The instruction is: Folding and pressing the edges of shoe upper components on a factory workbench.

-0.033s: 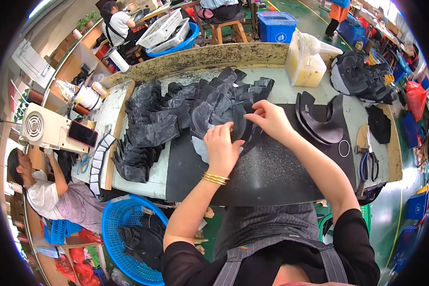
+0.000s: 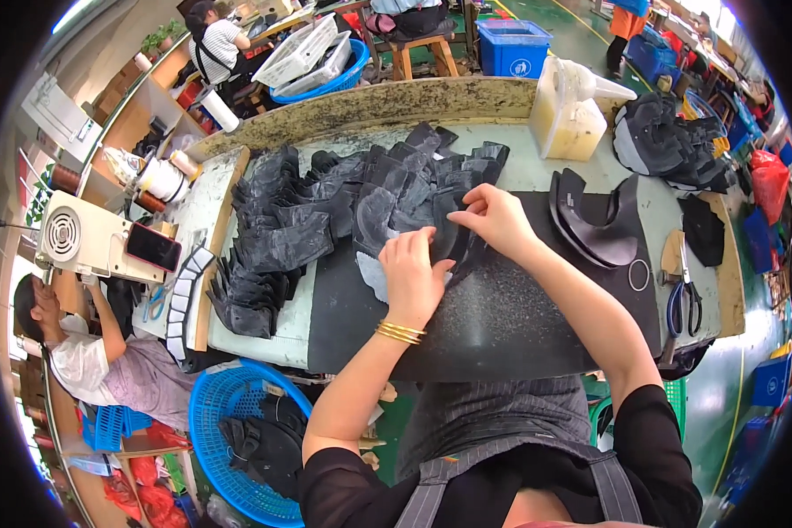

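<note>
Before me, a heap of black, curved, leather-like cut pieces [image 2: 409, 180] lies spread over the table, some overlapping in rows. At its near side both my hands are on one dark curved piece [image 2: 447, 239]. My left hand [image 2: 410, 275], with gold bangles at the wrist, has its fingers over the piece's near left edge, the thumb reaching to the right. From the right, my right hand [image 2: 500, 222] pinches the piece's upper right edge between thumb and fingers. A pale grey backing [image 2: 372, 275] shows under the left fingers. The fingertips' undersides are hidden.
On the black mat [image 2: 519, 317] sit U-shaped black pieces [image 2: 594, 224] and a ring [image 2: 638, 275]. Scissors [image 2: 685, 299] lie at right. A yellowish glue container [image 2: 568, 114] stands at the back. A blue basket [image 2: 204, 440] is below left; a co-worker [image 2: 119, 352] sits nearby.
My hands keep their hold on the curved piece with barely any movement. The whole view has shifted very slightly.
</note>
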The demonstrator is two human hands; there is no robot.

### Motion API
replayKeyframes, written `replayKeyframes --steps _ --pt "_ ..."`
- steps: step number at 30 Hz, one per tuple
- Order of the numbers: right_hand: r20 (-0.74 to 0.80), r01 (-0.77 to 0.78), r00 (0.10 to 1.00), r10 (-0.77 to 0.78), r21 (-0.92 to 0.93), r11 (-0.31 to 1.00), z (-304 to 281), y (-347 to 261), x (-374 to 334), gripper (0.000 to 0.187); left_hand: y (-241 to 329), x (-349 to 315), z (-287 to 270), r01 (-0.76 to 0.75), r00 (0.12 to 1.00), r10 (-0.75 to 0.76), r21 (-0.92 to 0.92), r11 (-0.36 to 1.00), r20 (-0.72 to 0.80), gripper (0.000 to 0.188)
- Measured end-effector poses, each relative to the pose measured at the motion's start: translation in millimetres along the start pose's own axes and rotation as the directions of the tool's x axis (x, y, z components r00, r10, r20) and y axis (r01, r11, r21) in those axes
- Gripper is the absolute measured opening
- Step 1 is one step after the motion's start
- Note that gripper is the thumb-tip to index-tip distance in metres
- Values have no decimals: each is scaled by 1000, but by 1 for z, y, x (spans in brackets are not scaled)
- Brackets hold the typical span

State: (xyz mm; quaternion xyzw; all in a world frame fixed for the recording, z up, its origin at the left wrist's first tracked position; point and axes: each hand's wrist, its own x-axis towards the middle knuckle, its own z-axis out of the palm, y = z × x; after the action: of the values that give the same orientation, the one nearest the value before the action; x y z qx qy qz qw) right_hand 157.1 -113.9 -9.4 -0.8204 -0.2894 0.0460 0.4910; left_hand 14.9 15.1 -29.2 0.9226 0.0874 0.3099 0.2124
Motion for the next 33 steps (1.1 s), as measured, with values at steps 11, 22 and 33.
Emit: replayKeyframes --steps 11,22,33 --pt "141 107 986 -86 -147 983 7 7 26 24 -13 4 -5 -52 998 55 -135 990 19 45" --pt "222 192 966 -135 -262 946 -4 6 35 31 -10 0 -4 -71 997 74 -103 992 28 46" --pt "506 664 712 -486 -261 701 -27 -64 -89 24 -22 -5 -4 -154 987 158 -112 982 25 42"
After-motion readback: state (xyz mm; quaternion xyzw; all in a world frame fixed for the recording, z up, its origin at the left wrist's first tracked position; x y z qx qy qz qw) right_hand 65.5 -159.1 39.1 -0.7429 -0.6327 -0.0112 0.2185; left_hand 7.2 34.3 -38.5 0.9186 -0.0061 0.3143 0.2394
